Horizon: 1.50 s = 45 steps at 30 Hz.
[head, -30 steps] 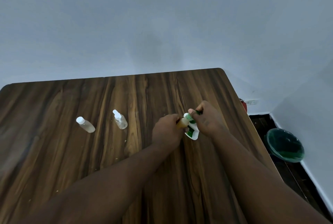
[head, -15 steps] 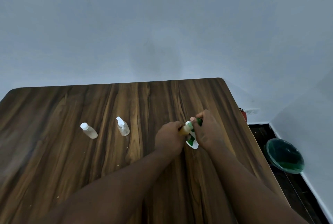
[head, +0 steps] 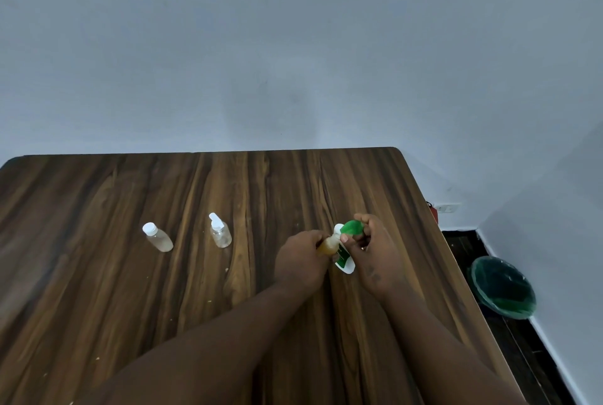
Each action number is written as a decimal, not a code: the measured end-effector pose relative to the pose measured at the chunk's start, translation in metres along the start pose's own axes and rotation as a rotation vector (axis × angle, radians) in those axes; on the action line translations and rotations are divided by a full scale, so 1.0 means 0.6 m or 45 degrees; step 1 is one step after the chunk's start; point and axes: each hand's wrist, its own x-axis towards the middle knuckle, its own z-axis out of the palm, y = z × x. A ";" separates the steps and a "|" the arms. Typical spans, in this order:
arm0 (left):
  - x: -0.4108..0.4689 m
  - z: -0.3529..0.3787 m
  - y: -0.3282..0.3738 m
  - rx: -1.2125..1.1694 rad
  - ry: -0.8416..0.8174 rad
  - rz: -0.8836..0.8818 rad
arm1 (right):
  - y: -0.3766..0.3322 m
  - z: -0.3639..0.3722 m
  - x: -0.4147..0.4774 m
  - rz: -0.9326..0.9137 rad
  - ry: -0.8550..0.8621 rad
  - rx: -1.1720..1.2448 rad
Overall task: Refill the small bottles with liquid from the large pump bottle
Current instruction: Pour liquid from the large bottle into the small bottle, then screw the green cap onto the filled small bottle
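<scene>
Item 1. Table (head: 98, 274): dark wood grain, rounded far corners, set against a pale grey wall (head: 293, 45). A few pale specks lie on its surface.

Item 2. Large pump bottle (head: 346, 263): white body with a green label, standing on the right part of the table between the two hands. Green pump head (head: 354, 228) on top. Most of the body is hidden by the hands.

Item 3. Small amber bottle (head: 328, 245): amber contents, tilted, its upper end against the pump bottle just below the green head. Whether its mouth meets the nozzle cannot be told.

Item 4. Left hand (head: 301, 261): fingers curled round the small amber bottle, gripping it.

Item 5. Right hand (head: 375, 258): fingers and thumb curled round the green pump head, holding it from the right side.

Item 6. Capped small bottle (head: 157, 238): clear, flat white cap, standing on the left part of the table, well apart from the hands.

Item 7. Spray-top small bottle (head: 220, 232): clear, white dispenser top, standing on the table between the capped small bottle and the hands.

Item 8. Green bin (head: 502, 287): round, on the dark floor right of the table, near the wall.

Item 9. Wall socket (head: 448, 208): white, low on the wall beyond the table's right edge.
</scene>
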 end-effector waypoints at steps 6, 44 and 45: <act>-0.006 -0.008 -0.023 -0.088 -0.073 -0.022 | -0.003 0.009 -0.024 0.063 0.130 0.069; -0.162 -0.267 -0.157 -0.529 0.074 -0.072 | -0.329 0.090 -0.125 -0.705 -0.508 -0.329; -0.163 -0.278 -0.151 -0.531 0.094 -0.057 | -0.341 0.084 -0.126 -0.736 -0.496 -0.366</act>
